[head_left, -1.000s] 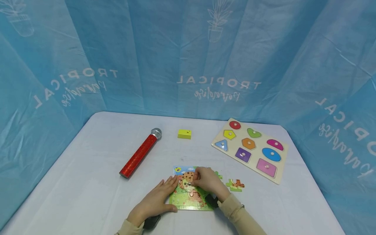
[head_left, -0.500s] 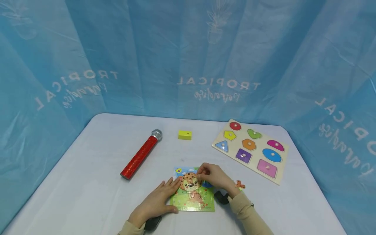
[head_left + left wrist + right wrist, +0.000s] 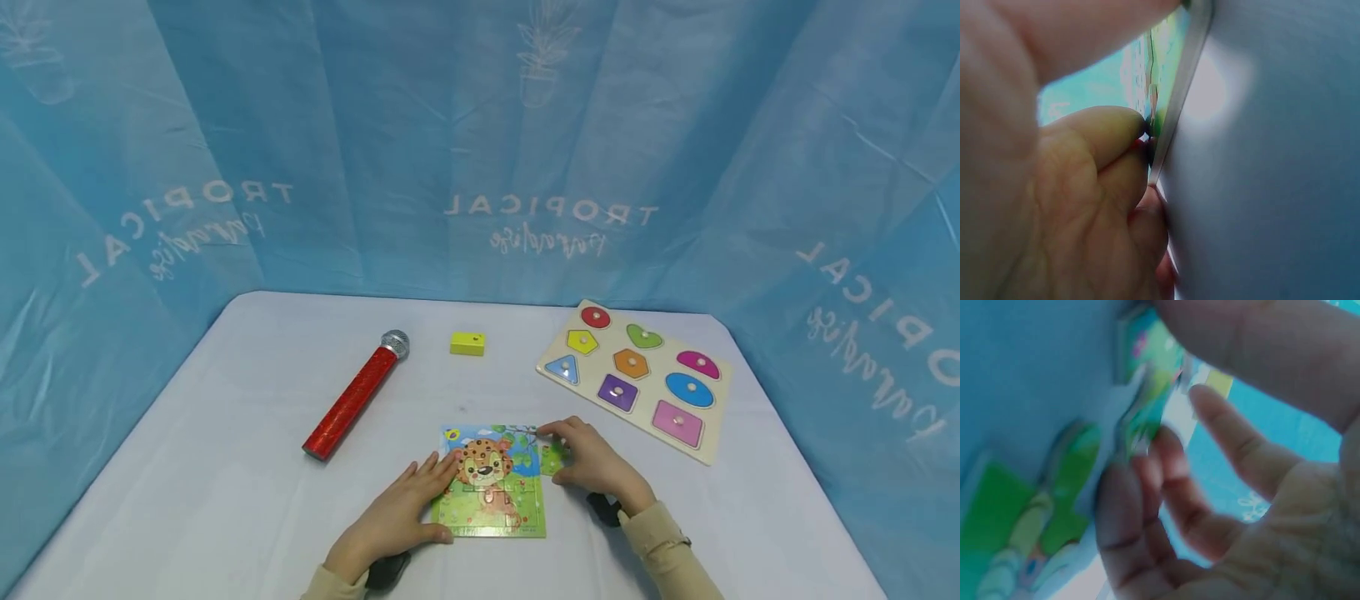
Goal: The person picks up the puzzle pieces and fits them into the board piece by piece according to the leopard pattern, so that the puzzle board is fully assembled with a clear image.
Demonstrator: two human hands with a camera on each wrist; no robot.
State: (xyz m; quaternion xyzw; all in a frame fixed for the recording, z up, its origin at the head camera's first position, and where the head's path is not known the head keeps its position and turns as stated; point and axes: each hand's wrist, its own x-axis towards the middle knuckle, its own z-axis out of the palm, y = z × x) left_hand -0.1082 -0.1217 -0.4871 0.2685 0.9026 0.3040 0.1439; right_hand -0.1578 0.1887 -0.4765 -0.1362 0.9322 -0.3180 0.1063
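A cartoon leopard jigsaw puzzle (image 3: 491,504) lies flat near the front of the table. My left hand (image 3: 401,517) rests on its left side, fingers straight and thumb by the lower left corner; the left wrist view shows the puzzle's edge beside the fingers. Just right of the puzzle, my right hand (image 3: 596,460) holds a small green puzzle piece (image 3: 552,459) between thumb and fingers. In the right wrist view this is the green piece (image 3: 1157,378), blurred and partly covered. Another loose green piece (image 3: 1063,500) lies nearby there, hidden in the head view.
A red microphone (image 3: 351,402) lies to the left. A yellow block (image 3: 467,344) sits further back. At the right is a wooden shape board (image 3: 647,402) with knobbed coloured pieces. Blue printed curtains (image 3: 405,150) stand around the white table (image 3: 247,433).
My right hand has let go of a piece at the puzzle's upper right and moved right, to the green piece. The upper right branch picture now shows. My left hand stays put.
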